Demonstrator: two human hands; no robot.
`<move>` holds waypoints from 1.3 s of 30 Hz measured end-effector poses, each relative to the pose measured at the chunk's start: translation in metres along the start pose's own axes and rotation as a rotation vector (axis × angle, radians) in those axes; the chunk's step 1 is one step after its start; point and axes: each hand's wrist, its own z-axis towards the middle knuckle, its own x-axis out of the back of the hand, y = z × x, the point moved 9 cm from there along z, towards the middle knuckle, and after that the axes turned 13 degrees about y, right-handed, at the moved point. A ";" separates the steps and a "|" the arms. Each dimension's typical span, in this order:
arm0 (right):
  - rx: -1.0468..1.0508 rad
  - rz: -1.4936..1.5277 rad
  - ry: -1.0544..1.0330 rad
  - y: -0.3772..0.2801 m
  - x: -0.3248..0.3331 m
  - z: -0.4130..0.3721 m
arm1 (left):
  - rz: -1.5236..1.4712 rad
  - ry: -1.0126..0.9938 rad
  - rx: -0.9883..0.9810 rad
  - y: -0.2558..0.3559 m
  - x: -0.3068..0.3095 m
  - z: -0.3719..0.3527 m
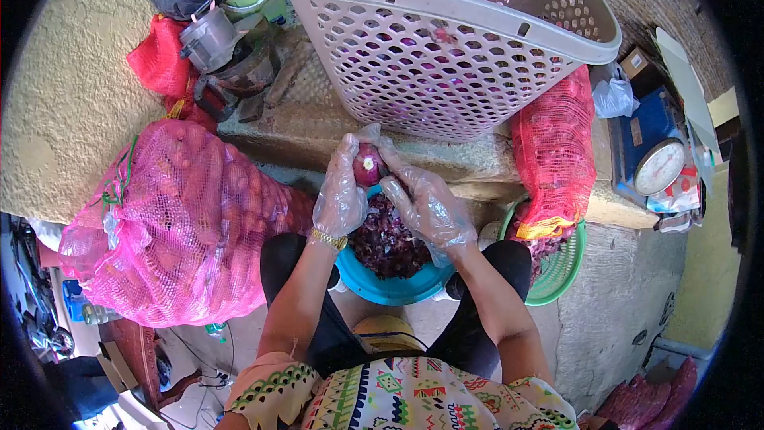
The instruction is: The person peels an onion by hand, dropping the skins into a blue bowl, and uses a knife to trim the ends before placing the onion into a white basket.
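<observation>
Rough concrete ledge (302, 131): bearing a beige perforated plastic basket (446, 9).
Left hand (341, 195), right hand (434, 207): together cupping a round purple onion (368, 166).
Turquoise plastic basin (390, 295): sitting beneath both hands.
Loose clear plastic gloves (455, 224): possibly risking a slip.

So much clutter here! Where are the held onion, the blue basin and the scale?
Onion (368, 165): head view, its pale end.
Blue basin (391, 293): head view, near wall.
Scale (659, 167): head view, its round dial.
</observation>
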 end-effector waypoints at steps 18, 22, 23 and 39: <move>0.033 0.185 0.144 0.011 -0.009 0.000 | -0.114 0.086 0.105 -0.007 0.002 -0.001; -0.083 0.358 0.206 0.030 -0.013 0.003 | -0.121 0.114 0.102 -0.012 0.009 0.003; -0.084 0.358 0.206 0.028 -0.010 0.004 | -0.133 0.118 0.115 -0.014 0.011 0.004; -0.018 0.075 0.022 0.000 -0.001 0.000 | -0.060 0.066 0.028 -0.002 0.006 0.002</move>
